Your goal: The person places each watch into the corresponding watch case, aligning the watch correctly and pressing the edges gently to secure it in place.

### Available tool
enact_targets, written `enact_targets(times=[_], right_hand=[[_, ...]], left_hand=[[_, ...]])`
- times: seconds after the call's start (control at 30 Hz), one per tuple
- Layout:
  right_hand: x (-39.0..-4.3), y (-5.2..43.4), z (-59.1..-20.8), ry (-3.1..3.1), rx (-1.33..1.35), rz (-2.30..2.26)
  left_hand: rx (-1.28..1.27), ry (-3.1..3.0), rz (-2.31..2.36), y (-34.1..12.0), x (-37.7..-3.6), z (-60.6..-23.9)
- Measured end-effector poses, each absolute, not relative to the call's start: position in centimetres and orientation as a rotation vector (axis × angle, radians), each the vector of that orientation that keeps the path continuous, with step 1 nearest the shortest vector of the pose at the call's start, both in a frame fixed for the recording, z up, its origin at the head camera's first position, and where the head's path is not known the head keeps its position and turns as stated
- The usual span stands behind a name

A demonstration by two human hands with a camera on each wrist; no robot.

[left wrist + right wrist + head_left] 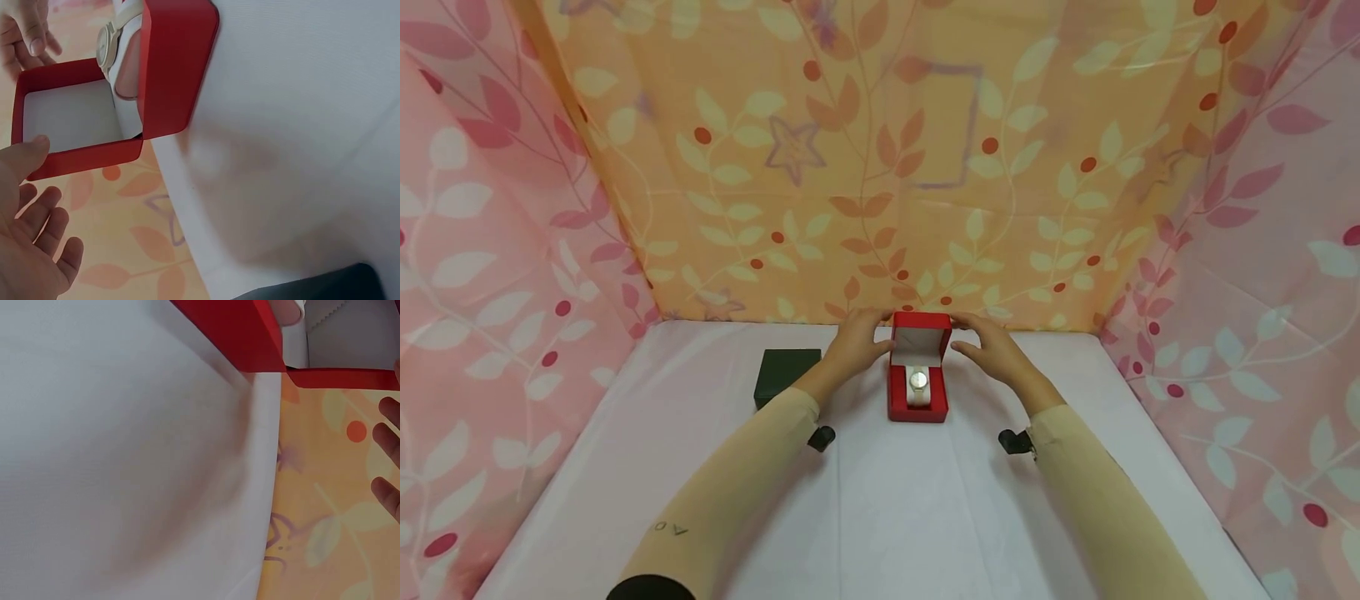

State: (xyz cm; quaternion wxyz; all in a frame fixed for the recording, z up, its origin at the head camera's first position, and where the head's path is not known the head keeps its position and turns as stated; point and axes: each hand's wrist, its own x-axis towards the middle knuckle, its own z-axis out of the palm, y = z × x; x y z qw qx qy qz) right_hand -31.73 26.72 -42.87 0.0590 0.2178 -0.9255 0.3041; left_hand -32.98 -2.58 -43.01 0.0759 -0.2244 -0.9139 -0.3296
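Note:
A red watch box stands on the white tabletop with its lid raised. Inside it, a pale-strapped wristwatch sits round a light cushion. My left hand is at the lid's left side; in the left wrist view its thumb touches the lid's rim, while the other fingers hang loosely bent beyond it. To the right of the lid is my right hand, fingers spread and nothing held. The right wrist view shows only its fingertips beside the lid.
A dark green box lies left of the red box, partly behind my left forearm. Orange patterned cloth rises at the table's back edge, with pink patterned cloth along the sides. Small black wrist devices are at both sleeve cuffs.

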Motion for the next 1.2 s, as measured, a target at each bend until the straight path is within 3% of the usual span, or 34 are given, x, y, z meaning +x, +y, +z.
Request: enact_targets(times=[1.2], right_hand=[[-32.10, 25.83, -42.21, -2.797, 0.558, 1.054]], left_hand=[[-0.707, -2.696, -0.998, -2.21, -33.39, -43.08]])
